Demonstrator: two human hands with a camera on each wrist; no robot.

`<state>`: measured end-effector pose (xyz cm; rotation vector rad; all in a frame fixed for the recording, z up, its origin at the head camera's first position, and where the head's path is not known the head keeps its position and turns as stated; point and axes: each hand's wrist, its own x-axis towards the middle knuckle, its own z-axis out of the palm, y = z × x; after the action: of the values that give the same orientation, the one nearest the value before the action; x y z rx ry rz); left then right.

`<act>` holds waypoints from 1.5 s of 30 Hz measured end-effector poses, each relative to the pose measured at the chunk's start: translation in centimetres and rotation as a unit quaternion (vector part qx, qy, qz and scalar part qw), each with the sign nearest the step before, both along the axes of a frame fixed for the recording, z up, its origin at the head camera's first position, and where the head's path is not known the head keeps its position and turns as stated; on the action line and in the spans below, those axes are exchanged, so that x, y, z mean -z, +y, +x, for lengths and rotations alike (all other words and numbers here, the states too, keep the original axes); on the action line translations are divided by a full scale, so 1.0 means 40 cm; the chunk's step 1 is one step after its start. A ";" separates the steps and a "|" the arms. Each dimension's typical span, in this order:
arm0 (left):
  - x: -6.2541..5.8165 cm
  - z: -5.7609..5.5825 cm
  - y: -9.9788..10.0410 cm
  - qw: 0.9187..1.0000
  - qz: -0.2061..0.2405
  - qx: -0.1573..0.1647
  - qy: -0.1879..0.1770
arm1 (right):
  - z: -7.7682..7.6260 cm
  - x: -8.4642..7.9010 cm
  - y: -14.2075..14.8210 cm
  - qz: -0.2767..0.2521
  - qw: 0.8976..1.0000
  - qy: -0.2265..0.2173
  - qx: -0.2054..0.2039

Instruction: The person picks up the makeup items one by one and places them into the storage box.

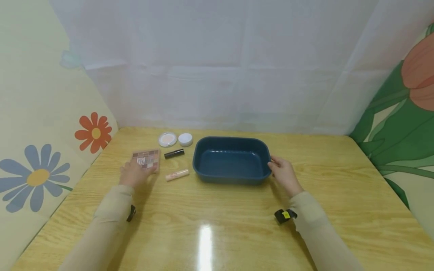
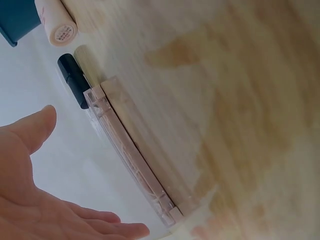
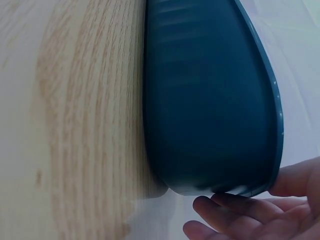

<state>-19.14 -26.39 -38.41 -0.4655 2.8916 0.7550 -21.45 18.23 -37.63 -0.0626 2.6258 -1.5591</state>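
Observation:
My left hand (image 1: 133, 174) hovers at the near left edge of an eyeshadow palette (image 1: 150, 158). In the left wrist view the thumb and the fingers (image 2: 107, 227) are spread apart, with the palette's side edge (image 2: 137, 162) beyond them. My right hand (image 1: 284, 173) is at the right end of a dark blue rectangular basin (image 1: 230, 180). The right wrist view has its thumb (image 3: 295, 179) at the rim and the other fingers under the outer wall, pinching the basin.
Right of the palette lie a black lipstick tube (image 1: 174, 153) and a pink tube (image 1: 177, 174). Behind them are a round compact (image 1: 167, 139) and a white round jar (image 1: 185, 139). A white cloth (image 1: 217, 75) hangs behind the wooden table (image 1: 237, 214).

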 end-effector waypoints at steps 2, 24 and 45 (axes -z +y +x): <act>-0.005 -0.003 -0.001 1.000 0.002 -0.003 -0.011 | -0.001 -0.002 0.000 0.002 1.000 0.001 -0.001; -0.002 -0.037 -0.010 0.996 -0.058 0.003 -0.061 | -0.001 0.006 -0.004 0.013 1.000 -0.002 0.003; -0.017 -0.049 -0.014 0.997 -0.053 0.013 -0.059 | 0.003 0.004 -0.007 0.006 1.000 0.018 0.008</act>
<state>-21.11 -26.97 -37.74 -0.4655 2.8308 0.5514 -21.34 17.94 -37.80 -0.0699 2.6689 -1.5598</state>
